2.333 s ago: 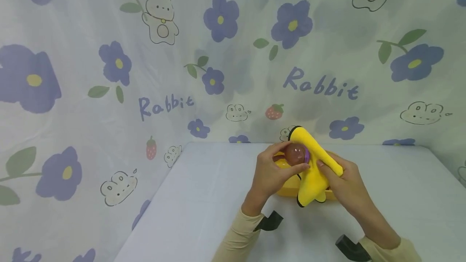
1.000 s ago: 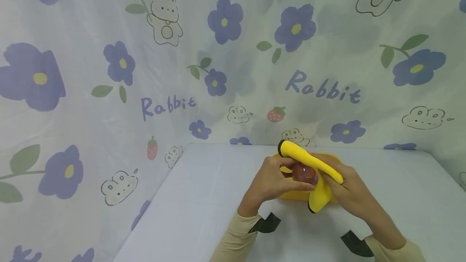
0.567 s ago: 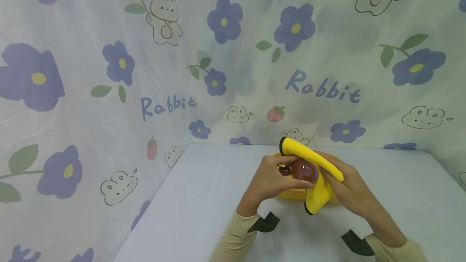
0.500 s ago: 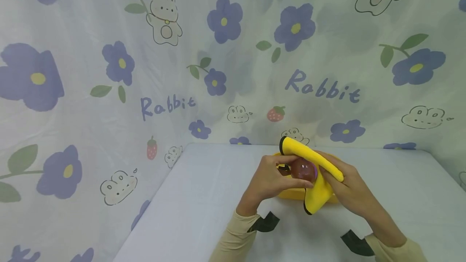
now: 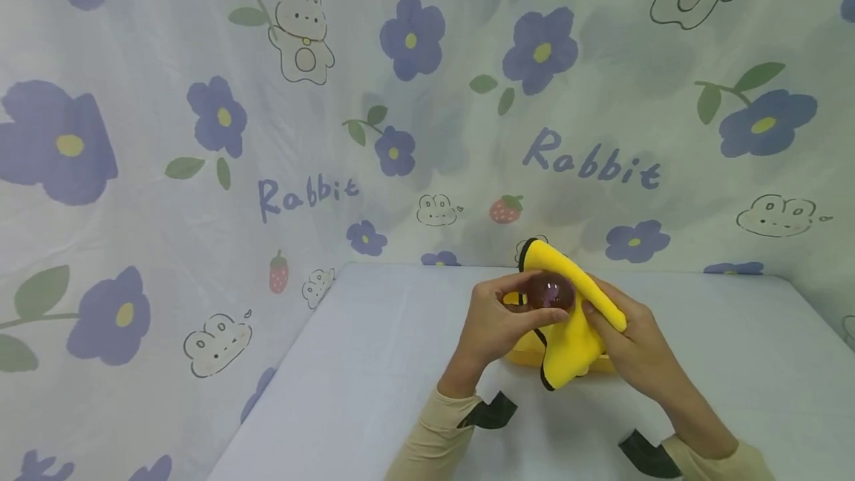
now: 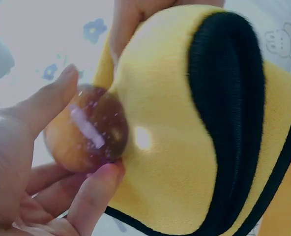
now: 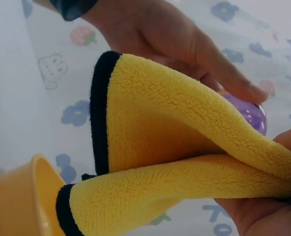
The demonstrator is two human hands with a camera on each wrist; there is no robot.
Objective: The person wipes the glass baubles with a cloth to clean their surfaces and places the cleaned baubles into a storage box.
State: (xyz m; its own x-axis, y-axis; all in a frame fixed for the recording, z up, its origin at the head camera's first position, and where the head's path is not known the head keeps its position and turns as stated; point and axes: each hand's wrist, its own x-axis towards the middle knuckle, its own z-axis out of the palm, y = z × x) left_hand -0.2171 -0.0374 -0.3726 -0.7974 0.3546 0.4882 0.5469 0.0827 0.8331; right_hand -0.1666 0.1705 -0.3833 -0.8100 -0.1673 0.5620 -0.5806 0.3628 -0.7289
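Observation:
My left hand point(image 5: 497, 318) pinches a clear, dark reddish-purple ball point(image 5: 551, 292) between thumb and fingers. A purple stripe and small specks show on the ball point(image 6: 89, 130) in the left wrist view. In my right hand point(image 5: 637, 340) is a yellow cloth point(image 5: 577, 340) with black edging, folded over and lying against the ball's right side. Fleecy pile covers the cloth point(image 7: 150, 113) in the right wrist view, where the ball point(image 7: 248, 114) shows purple behind it. The right fingertips are mostly hidden by the cloth.
Behind and below the hands stands a yellow container point(image 5: 524, 356), largely covered by the cloth; its rim shows in the right wrist view. It rests on a white table point(image 5: 374, 362). A curtain point(image 5: 454, 117) printed with flowers and rabbits hangs behind and to the left.
Ball and cloth have risen and shifted slightly left since half a second ago. The ball has turned, so its purple mark now faces the head camera. Both hands keep their holds.

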